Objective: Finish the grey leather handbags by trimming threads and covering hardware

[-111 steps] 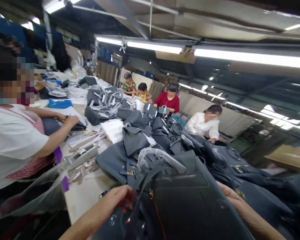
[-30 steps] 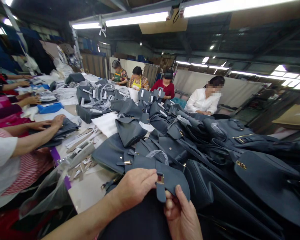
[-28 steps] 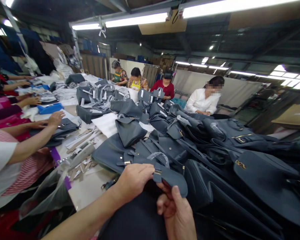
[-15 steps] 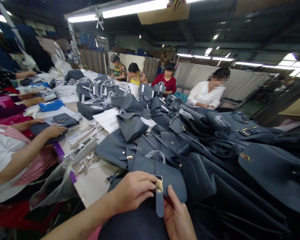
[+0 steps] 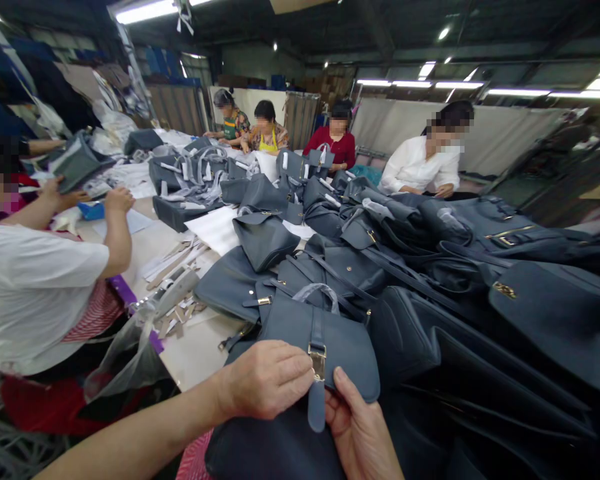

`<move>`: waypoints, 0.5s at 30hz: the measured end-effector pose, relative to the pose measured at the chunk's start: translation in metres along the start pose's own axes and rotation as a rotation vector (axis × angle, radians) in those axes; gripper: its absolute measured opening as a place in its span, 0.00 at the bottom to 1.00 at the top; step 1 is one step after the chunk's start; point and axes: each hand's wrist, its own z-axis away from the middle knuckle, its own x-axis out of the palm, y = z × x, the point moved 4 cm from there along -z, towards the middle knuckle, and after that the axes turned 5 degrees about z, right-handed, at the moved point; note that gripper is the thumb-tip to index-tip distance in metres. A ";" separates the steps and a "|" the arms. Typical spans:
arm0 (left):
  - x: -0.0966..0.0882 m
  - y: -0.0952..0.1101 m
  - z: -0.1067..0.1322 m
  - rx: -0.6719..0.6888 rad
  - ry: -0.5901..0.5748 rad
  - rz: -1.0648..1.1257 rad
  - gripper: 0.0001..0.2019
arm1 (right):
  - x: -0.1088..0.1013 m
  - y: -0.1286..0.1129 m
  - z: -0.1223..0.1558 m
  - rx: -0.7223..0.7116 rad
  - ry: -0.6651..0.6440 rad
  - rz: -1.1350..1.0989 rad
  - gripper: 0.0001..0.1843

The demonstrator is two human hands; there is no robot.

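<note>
A dark blue-grey handbag (image 5: 290,327) lies in front of me, its flap towards me and its handle wrapped in clear film. Down the middle of the flap runs a strap ending in a gold clasp (image 5: 317,363) with a rounded tab below. My left hand (image 5: 273,379) is closed, thumb and fingers pinched at the clasp's left edge. From the right, my right hand (image 5: 355,423) grips the flap's lower edge, thumb on top and fingers underneath, beside the tab. The curled fingertips of both hands are partly hidden.
More dark bags (image 5: 405,340) are heaped to the right and beyond. Cardboard strips (image 5: 177,310) and a grey tool lie on the table (image 5: 205,347) at left. A co-worker in a white shirt (image 5: 35,287) stands close on the left; several people sit along the far side.
My left fingers have curled in more tightly at the clasp; my right hand keeps its grip. The co-worker at left has moved their arms, raising a hand. The view has shifted slightly.
</note>
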 end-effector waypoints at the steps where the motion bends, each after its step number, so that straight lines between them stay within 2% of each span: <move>1: 0.001 -0.001 0.000 0.009 -0.025 -0.001 0.16 | 0.000 0.000 0.000 -0.003 -0.003 0.005 0.23; 6: 0.007 -0.007 -0.007 0.051 -0.173 -0.086 0.15 | -0.004 0.005 0.000 -0.037 0.000 0.058 0.23; 9: 0.009 -0.012 -0.015 -0.002 -0.177 -0.098 0.14 | -0.009 0.008 -0.001 -0.046 0.010 0.125 0.25; 12: 0.010 -0.019 -0.025 -0.187 -0.102 0.051 0.12 | -0.012 0.010 -0.002 -0.040 0.029 0.147 0.27; 15: -0.003 -0.037 -0.027 -0.502 0.098 0.341 0.09 | -0.015 0.010 -0.002 -0.030 0.058 0.147 0.27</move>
